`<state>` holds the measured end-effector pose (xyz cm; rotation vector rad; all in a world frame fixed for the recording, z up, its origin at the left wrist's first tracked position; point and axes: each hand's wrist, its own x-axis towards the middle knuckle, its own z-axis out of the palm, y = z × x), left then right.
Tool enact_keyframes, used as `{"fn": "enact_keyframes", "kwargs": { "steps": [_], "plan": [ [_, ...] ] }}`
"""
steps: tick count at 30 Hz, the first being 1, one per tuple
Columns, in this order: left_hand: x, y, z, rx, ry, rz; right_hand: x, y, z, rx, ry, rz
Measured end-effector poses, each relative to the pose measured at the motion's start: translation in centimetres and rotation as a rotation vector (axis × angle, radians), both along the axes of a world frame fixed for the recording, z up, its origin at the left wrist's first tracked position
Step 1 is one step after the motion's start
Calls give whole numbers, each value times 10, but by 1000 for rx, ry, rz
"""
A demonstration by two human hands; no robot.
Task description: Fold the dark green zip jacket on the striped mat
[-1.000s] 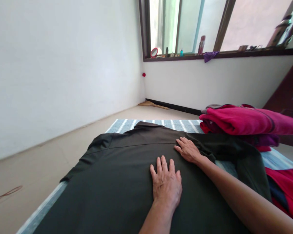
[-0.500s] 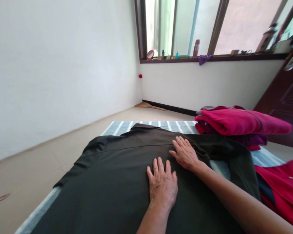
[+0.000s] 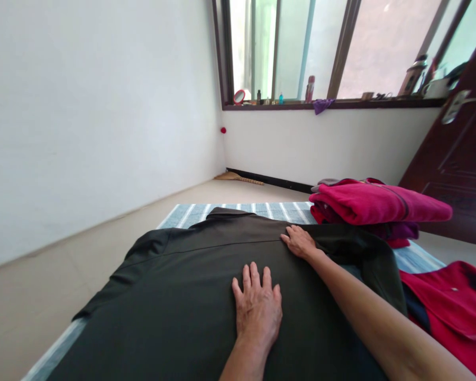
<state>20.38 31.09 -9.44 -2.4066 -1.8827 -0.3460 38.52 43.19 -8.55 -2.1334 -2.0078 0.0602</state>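
Note:
A dark green shirt (image 3: 182, 296) with a collar lies spread out, back side up, its collar at the far end. My left hand (image 3: 257, 312) rests flat on the middle of its back, fingers spread. Farther off, my right hand (image 3: 299, 242) lies on the shirt close to the right shoulder, palm down, with its fingers reaching forward and slightly bent. Neither hand grips the cloth. The right sleeve runs out past my right forearm, which covers part of it. The left sleeve angles down toward the bed's left edge.
Beneath the shirt is a blue-and-white striped sheet (image 3: 295, 211). Folded pink and purple clothes (image 3: 381, 203) are stacked at the far right, and a red garment (image 3: 456, 307) lies nearer. A broom (image 3: 240, 177) lies on the floor by the wall. A brown door (image 3: 448, 164) stands at right.
My right hand has slid a little farther forward toward the shoulder seam, its fingers now less spread. My left hand stays flat on the shirt's back. The view has shifted slightly.

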Motion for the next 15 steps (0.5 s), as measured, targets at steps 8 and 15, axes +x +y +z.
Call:
{"fn": "enact_keyframes", "kwargs": {
  "steps": [8,15],
  "plan": [
    [2,0,0,17,0,-1,-22,-14,-9,42,-7,63],
    [1,2,0,42,7,3,-28,-31,-4,-1,21,55]
  ]
}}
